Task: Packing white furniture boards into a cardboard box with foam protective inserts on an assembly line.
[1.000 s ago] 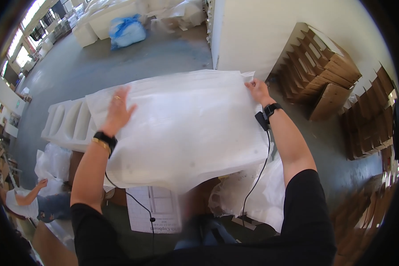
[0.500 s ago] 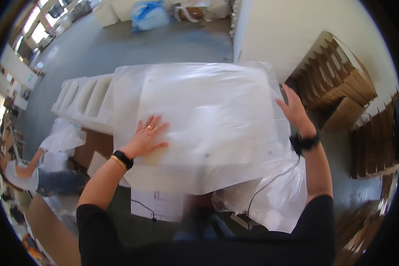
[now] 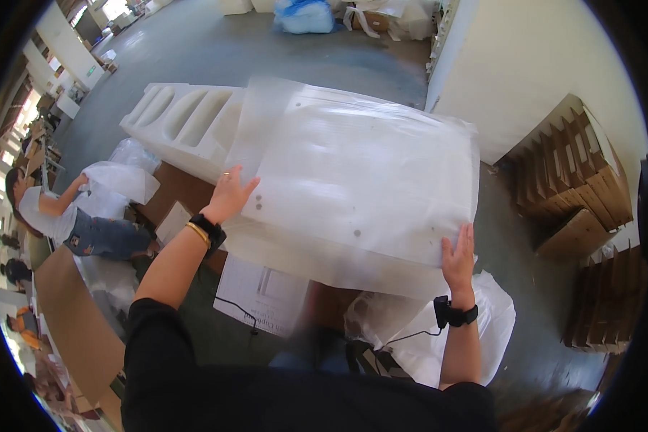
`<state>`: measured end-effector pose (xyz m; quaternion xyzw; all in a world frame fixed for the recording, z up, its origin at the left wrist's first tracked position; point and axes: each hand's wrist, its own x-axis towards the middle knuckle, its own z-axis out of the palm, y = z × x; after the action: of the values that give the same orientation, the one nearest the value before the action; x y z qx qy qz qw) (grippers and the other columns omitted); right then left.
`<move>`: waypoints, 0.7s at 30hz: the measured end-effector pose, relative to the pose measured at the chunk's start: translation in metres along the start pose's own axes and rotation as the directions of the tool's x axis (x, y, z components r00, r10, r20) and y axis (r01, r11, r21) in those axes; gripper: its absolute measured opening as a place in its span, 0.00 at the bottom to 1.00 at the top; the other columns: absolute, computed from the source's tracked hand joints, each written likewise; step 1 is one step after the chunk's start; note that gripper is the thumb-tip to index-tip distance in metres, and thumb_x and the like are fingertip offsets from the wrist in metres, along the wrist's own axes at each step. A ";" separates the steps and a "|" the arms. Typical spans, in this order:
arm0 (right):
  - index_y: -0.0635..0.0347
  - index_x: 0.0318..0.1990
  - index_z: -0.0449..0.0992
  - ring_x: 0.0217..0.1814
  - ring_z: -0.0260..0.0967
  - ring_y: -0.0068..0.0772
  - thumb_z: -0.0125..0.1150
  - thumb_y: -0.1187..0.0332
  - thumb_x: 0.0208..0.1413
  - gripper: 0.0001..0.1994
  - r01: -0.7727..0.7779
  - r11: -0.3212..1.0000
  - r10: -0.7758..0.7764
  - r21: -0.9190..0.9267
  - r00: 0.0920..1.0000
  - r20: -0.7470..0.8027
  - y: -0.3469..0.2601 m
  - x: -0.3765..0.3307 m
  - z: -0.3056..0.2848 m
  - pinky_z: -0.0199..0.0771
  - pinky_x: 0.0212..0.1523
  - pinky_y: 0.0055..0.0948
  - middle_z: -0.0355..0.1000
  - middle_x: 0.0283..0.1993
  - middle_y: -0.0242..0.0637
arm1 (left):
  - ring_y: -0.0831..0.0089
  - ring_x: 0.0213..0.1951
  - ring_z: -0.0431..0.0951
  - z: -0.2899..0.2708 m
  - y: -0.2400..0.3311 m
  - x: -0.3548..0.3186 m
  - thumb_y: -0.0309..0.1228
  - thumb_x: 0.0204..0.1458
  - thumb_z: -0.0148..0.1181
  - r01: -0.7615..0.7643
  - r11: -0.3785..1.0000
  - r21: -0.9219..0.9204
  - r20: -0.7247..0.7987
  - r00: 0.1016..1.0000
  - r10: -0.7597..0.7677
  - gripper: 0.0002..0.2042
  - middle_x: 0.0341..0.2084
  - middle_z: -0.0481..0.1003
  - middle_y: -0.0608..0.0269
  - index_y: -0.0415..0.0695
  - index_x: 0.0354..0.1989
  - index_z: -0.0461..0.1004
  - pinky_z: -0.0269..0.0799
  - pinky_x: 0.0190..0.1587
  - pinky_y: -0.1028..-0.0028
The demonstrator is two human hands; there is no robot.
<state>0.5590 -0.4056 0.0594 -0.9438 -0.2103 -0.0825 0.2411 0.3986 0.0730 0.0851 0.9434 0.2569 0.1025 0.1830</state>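
A pale flat panel [image 3: 367,165] lies in front of me under a thin, translucent white foam sheet [image 3: 266,108]. Small dark round spots show through the sheet. My left hand [image 3: 227,196], with a ring on one finger, rests open on the sheet near the panel's left edge, thumb spread. At the near right corner my right hand [image 3: 459,266] lies open against the sheet's edge, its fingers stretched out. Neither hand grips anything that I can see. The sheet overhangs the near side as a loose flap.
White molded foam blocks [image 3: 183,115] with rounded slots stand left of the panel. A white printed carton [image 3: 259,295] and crumpled clear plastic [image 3: 432,338] lie below the near edge. Cardboard stacks [image 3: 569,165] stand at right. Another person [image 3: 86,216] handles white wrapping at left.
My right hand has come down from the right side to the near right corner. My left hand has shifted to the panel's left edge. The whole view has turned somewhat.
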 end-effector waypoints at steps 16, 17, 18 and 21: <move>0.70 0.50 0.62 0.40 0.68 0.33 0.67 0.72 0.38 0.29 -0.538 0.672 0.437 0.509 0.843 0.313 -0.002 -0.027 -0.028 0.68 0.42 0.27 0.69 0.39 0.44 | 0.76 0.20 0.65 0.010 -0.003 -0.002 0.41 0.51 0.50 0.572 0.513 -0.640 0.394 0.817 -0.420 0.15 0.19 0.66 0.65 0.40 0.28 0.68 0.60 0.18 0.75; 0.71 0.50 0.62 0.38 0.69 0.30 0.67 0.74 0.37 0.30 -0.580 0.514 0.410 0.633 0.813 0.412 0.007 -0.031 -0.025 0.69 0.40 0.25 0.70 0.39 0.42 | 0.76 0.20 0.65 0.005 -0.002 -0.004 0.41 0.51 0.50 0.572 0.512 -0.641 0.397 0.818 -0.417 0.15 0.19 0.66 0.65 0.40 0.28 0.68 0.60 0.18 0.75; 0.73 0.48 0.63 0.38 0.69 0.28 0.66 0.76 0.38 0.27 -0.597 0.385 0.319 0.704 0.801 0.506 0.000 -0.031 -0.032 0.70 0.42 0.24 0.71 0.38 0.41 | 0.74 0.20 0.67 -0.003 -0.003 -0.010 0.43 0.50 0.50 0.567 0.586 -0.579 0.322 0.819 -0.474 0.16 0.19 0.67 0.63 0.39 0.27 0.69 0.62 0.19 0.73; 0.74 0.46 0.65 0.38 0.70 0.27 0.64 0.79 0.39 0.23 -0.627 0.335 0.279 0.704 0.779 0.561 -0.025 -0.041 -0.042 0.70 0.43 0.24 0.72 0.37 0.40 | 0.71 0.20 0.69 -0.023 -0.018 -0.018 0.45 0.48 0.50 0.549 0.683 -0.481 0.208 0.829 -0.520 0.19 0.18 0.69 0.62 0.38 0.23 0.71 0.64 0.21 0.72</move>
<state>0.5090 -0.4205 0.0959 -0.7064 0.0167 0.2716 0.6535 0.3685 0.0842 0.0972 0.7433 0.4778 0.0846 0.4604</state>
